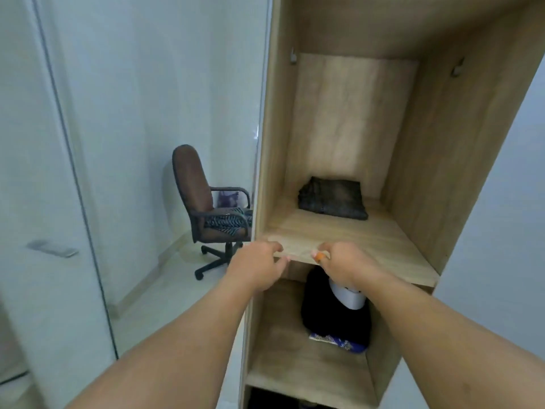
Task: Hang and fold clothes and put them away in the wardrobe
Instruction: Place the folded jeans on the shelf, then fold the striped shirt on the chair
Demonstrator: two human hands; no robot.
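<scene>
An open wooden wardrobe (418,160) fills the right half of the view. A folded dark grey garment (331,199) lies at the back of its upper shelf (339,237). On the shelf below sits a folded black garment with a white print (336,308) on top of a blue patterned one (342,343). My left hand (256,267) and my right hand (345,267) hover at the upper shelf's front edge, fingers loosely curled, holding no clothing. An orange ring shows on a finger of my right hand.
A brown office chair (206,202) on castors stands left of the wardrobe, with patterned clothes (224,222) on its seat. White doors and a metal handle (51,248) are on the left. The floor is pale tile.
</scene>
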